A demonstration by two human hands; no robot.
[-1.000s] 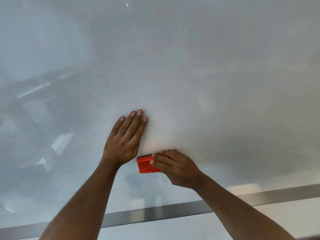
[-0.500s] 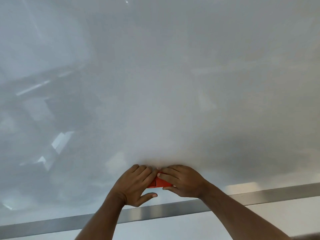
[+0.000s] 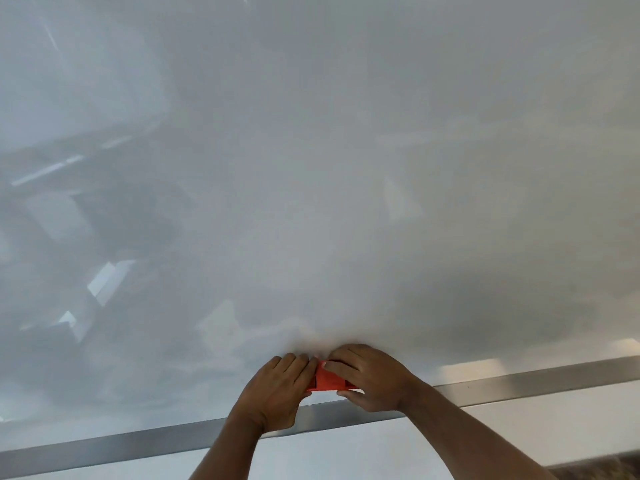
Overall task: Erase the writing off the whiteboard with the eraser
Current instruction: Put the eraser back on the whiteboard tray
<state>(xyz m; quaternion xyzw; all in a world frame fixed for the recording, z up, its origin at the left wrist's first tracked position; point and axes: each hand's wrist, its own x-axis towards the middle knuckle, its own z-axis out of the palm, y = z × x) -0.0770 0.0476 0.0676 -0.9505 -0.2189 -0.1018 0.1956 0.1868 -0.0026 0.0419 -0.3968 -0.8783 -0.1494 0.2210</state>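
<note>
Two bare hands close on a red eraser [image 3: 327,380] held against the lower part of a whiteboard [image 3: 346,168], just above the board's metal bottom rail [image 3: 519,379]. The left hand [image 3: 277,393] comes in from the eraser's left, its fingers curled over that end of the block and its thumb tucked beneath; the right hand [image 3: 370,379] covers the eraser's right end, fingers laid across the top and thumb pressed along the lower edge. Both hands are partly closed in a grip on the eraser, and their fingertips nearly meet above its middle, leaving only a wedge of red in sight between them. The left wrist crosses in front of the rail below the eraser, while the right forearm runs down and to the right across the same rail. Above the eraser the board is glossy and pale grey, showing soft reflections of a room, with brighter patches up and to the left of the eraser and a small point of light far above it near the top edge; no written marks can be made out on the surface that shows. Below the rail lies a band of plain white wall [image 3: 346,452], and a strip of dark speckled floor [image 3: 595,467] shows at the corner far down and to the right of the eraser
</note>
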